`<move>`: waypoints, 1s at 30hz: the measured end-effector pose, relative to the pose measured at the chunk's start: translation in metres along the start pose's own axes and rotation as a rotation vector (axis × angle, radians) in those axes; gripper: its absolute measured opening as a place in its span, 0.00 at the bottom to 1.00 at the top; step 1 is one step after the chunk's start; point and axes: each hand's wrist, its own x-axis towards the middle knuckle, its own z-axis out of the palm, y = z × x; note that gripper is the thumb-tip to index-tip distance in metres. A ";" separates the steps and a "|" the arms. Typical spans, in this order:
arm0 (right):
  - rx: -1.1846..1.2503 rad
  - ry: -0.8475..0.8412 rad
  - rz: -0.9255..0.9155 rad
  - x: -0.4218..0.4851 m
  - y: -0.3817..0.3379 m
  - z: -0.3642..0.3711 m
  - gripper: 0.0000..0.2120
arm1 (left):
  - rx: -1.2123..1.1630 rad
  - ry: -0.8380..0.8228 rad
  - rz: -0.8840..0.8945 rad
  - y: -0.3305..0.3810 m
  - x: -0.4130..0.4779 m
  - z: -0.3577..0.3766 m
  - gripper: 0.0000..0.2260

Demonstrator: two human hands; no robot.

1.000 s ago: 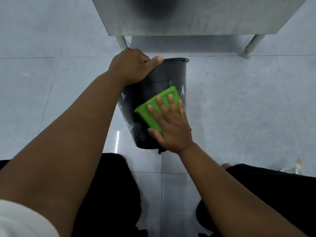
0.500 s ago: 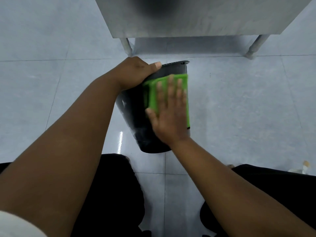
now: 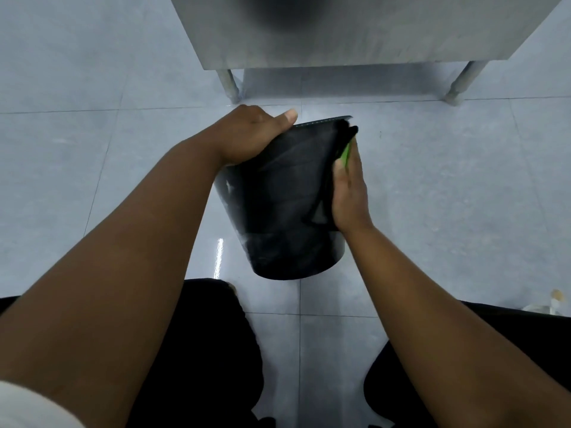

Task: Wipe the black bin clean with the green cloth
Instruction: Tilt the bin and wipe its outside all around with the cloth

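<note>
We see one black bin (image 3: 278, 205), a smooth plastic bucket shape that tapers from a wide rim to a narrower round base. It is tipped away from us, base toward our legs and rim toward the table, raised off the floor. Its wall is glossy, with pale dusty streaks and a few white specks near the left edge. A thin dark flap hangs along its right side; we cannot tell what it is.

Our left hand (image 3: 250, 134) curls tightly over the rim at the bin's upper left, thumb laid across the top edge, fingers hidden on the far side. Our right hand (image 3: 350, 193) lies flat and extended against the bin's right wall, palm pressing inward. Between that palm and the wall sits the one green cloth (image 3: 346, 154); only a narrow bright strip of it shows above the fingers, so its texture is unclear.

The floor (image 3: 448, 196) is large pale grey tile, polished enough to carry a white glare streak just left of the bin's base, with thin dark grout lines. Beyond the bin stands one metal table (image 3: 355, 29), brushed and dull, and two of its round tubular legs are visible. Our two bare forearms reach in from below, over dark trousers.
</note>
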 end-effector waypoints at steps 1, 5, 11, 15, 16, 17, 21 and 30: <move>0.093 -0.017 0.156 0.004 -0.001 -0.002 0.30 | -0.009 0.001 -0.013 -0.001 0.000 0.000 0.27; 0.056 0.102 0.237 0.005 -0.031 0.009 0.31 | -0.100 -0.008 -0.023 -0.011 0.000 0.001 0.28; -0.837 -0.082 -0.628 -0.058 -0.055 0.063 0.30 | -0.052 0.068 -0.020 -0.014 0.007 0.009 0.28; -1.024 -0.365 -0.941 -0.093 -0.027 0.066 0.26 | 0.082 0.091 0.039 -0.013 0.009 0.009 0.31; -0.998 -0.351 -0.931 -0.098 -0.022 0.062 0.26 | 0.043 0.078 0.033 -0.013 0.011 0.008 0.31; -0.949 -0.315 -0.896 -0.100 -0.017 0.056 0.26 | 0.010 0.062 0.022 -0.012 0.012 0.006 0.30; -0.802 -0.126 -0.673 -0.104 0.026 0.019 0.33 | -0.093 0.006 -0.019 -0.016 0.020 -0.001 0.27; 0.032 -0.002 0.274 -0.038 0.013 -0.006 0.31 | -0.312 0.005 -0.052 -0.035 0.023 -0.001 0.29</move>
